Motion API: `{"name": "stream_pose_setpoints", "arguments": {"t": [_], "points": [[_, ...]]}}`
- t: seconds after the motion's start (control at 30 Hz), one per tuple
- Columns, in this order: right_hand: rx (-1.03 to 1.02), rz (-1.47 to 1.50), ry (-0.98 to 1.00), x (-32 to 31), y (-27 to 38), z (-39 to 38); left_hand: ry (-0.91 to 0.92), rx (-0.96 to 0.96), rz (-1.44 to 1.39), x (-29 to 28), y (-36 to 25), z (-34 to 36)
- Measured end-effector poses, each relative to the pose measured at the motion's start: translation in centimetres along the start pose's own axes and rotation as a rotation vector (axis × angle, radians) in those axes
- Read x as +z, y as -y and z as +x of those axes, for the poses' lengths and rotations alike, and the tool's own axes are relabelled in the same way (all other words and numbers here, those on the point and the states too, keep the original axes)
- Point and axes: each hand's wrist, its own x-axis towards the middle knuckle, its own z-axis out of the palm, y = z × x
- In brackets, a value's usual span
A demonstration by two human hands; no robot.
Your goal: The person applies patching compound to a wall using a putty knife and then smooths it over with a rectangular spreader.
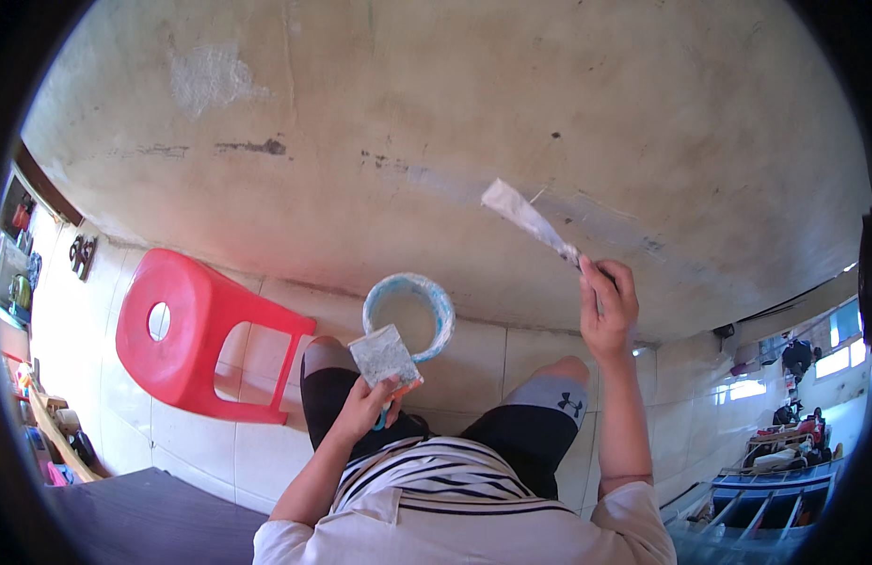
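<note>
My right hand (608, 306) is closed round the handle of a putty knife (528, 217) with a long, whitish, coated blade. Its blade points up and left in front of the beige wall (408, 85); I cannot tell whether it touches it. A pale smear (596, 218) runs across the wall by the blade. In my left hand (365, 407) is a square, grey, putty-smeared plate (384, 356) with orange and teal at its lower edge. This plate overlaps the near rim of a round, blue and white smeared bucket (443, 311) on the floor.
To the left a red plastic stool (186, 334) lies tipped on its side on the tiled floor (196, 438). Dark scuffs (257, 147) and a whitish patch (210, 80) mark the wall. A dark flat surface (163, 518) is at lower left; a cluttered rack (775, 494) stands at right.
</note>
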Motion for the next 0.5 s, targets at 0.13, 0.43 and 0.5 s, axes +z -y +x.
{"name": "stream_pose_setpoints", "arguments": {"t": [0.13, 0.43, 0.5], "points": [[0.054, 0.029, -0.027, 0.2, -0.4, -0.7, 0.008, 0.044, -0.001, 0.0, -0.4, -0.8], [-0.117, 0.078, 0.06, 4.2, 3.2, 1.9, -0.064, 0.087, -0.018, 1.6, -0.4, -0.7], [-0.135, 0.083, 0.044, 6.6, 4.3, 4.2, -0.073, 0.084, -0.03, 2.0, -0.7, -0.9]]}}
